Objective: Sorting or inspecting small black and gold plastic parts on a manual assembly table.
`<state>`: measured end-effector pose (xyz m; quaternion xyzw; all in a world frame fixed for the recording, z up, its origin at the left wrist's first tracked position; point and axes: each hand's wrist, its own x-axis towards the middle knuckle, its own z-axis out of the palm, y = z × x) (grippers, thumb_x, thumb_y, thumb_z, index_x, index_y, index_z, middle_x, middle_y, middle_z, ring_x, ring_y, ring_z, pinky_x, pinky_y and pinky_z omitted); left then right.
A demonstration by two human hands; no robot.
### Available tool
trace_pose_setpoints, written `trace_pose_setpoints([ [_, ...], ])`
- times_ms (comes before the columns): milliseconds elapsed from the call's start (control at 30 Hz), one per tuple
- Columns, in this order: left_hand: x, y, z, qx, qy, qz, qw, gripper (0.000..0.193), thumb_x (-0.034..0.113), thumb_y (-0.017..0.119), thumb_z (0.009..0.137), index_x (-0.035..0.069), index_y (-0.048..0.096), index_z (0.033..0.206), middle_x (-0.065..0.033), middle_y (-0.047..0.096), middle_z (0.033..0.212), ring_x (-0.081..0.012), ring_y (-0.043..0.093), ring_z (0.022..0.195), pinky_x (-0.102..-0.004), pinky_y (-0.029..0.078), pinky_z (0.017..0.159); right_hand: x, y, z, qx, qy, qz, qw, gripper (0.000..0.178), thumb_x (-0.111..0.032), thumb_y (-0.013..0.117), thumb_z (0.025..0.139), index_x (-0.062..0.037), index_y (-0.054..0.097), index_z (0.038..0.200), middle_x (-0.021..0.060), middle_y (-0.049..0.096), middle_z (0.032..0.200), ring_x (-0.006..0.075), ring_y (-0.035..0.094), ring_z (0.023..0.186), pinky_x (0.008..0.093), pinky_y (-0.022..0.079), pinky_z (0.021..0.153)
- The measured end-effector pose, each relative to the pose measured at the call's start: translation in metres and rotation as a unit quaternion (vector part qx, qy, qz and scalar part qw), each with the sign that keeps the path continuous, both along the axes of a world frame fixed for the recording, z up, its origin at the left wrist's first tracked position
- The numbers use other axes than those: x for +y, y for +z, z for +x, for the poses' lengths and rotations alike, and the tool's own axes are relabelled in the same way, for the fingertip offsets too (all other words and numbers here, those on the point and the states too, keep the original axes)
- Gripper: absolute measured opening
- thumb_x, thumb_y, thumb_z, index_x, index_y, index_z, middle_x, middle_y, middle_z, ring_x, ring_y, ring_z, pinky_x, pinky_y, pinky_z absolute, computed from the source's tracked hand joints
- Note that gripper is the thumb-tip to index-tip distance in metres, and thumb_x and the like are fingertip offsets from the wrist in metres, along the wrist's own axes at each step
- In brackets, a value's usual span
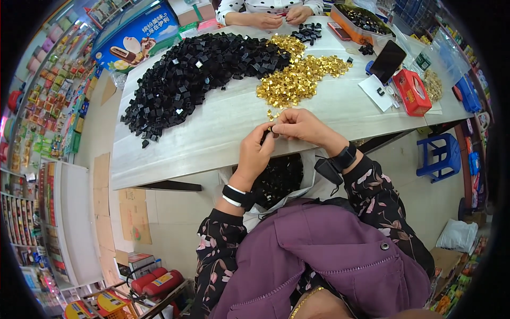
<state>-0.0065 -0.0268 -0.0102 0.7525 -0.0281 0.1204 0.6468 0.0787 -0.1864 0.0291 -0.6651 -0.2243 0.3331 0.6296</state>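
Streaked tabletop (234, 114) bears glinting gold bits (289, 87); hands (256, 151) (304, 127) together pinch a small dark piece (271, 129).

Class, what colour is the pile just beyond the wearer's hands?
The pile is gold, clearest in the head view.

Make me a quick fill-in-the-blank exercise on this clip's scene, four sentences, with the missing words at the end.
1. The left hand and right hand meet just in front of the ____ pile of small pieces.
2. The largest pile on the table is ____ in colour.
3. The plastic stool on the floor is ____.
4. Seen from the person, the red box sits toward the table's ____ end.

Missing words: gold; black; blue; right.
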Motion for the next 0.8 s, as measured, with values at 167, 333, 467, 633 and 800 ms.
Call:
trace_pose_setpoints([
  [167,0.002,0.001,-0.003,-0.019,-0.03,0.026,0.999,0.025,0.006,0.051,0.088,0.001,0.056,0.112,-0.0054,0.064,0.087,-0.0078,0.057,0.066,-0.0219,0.048,0.06,-0.001,-0.003,0.006,0.033,0.019,-0.036,0.999,0.019,-0.025,0.065,0.084,-0.0068,0.059,0.083,-0.003,0.057,0.073,0.0034,0.05,0.062,0.0177,0.04,0.054],
  [333,0.002,0.009,-0.006,-0.011,-0.007,-0.039,0.999,0.024,0.009,0.05,0.091,0.0,0.056,0.112,-0.0063,0.064,0.087,-0.0082,0.057,0.066,-0.0216,0.047,0.059,0.006,0.002,0.006,0.035,0.032,-0.064,0.997,0.022,-0.03,0.065,0.085,-0.0085,0.059,0.083,-0.0041,0.056,0.072,0.0029,0.05,0.061,0.0169,0.04,0.054],
  [467,0.006,0.009,0.001,0.026,-0.005,-0.125,0.992,0.023,0.013,0.047,0.093,0.0,0.057,0.109,-0.0059,0.064,0.088,-0.0068,0.055,0.063,-0.0203,0.044,0.054,0.006,-0.008,0.011,0.001,-0.017,-0.04,0.999,0.025,-0.032,0.065,0.083,-0.0074,0.06,0.082,-0.0024,0.059,0.07,0.0037,0.051,0.06,0.0182,0.041,0.052],
  [633,0.017,0.014,-0.002,0.067,-0.009,-0.215,0.974,0.023,0.015,0.043,0.095,0.0,0.057,0.107,-0.0063,0.064,0.089,-0.0047,0.052,0.061,-0.0166,0.037,0.048,0.018,-0.021,0.011,-0.294,-0.137,-0.088,0.942,0.024,-0.028,0.065,0.081,-0.0052,0.061,0.082,0.0047,0.062,0.069,0.0134,0.058,0.06,0.027,0.045,0.053],
  [800,0.014,0.018,-0.033,0.133,-0.05,-0.114,0.983,0.023,0.017,0.045,0.094,0.001,0.057,0.106,-0.0071,0.066,0.092,-0.0035,0.054,0.064,-0.0153,0.036,0.047,0.024,-0.022,0.007,-0.43,-0.16,-0.165,0.873,0.018,-0.023,0.065,0.078,-0.0058,0.062,0.085,0.007,0.059,0.067,0.0195,0.057,0.06,0.0322,0.044,0.054],
])
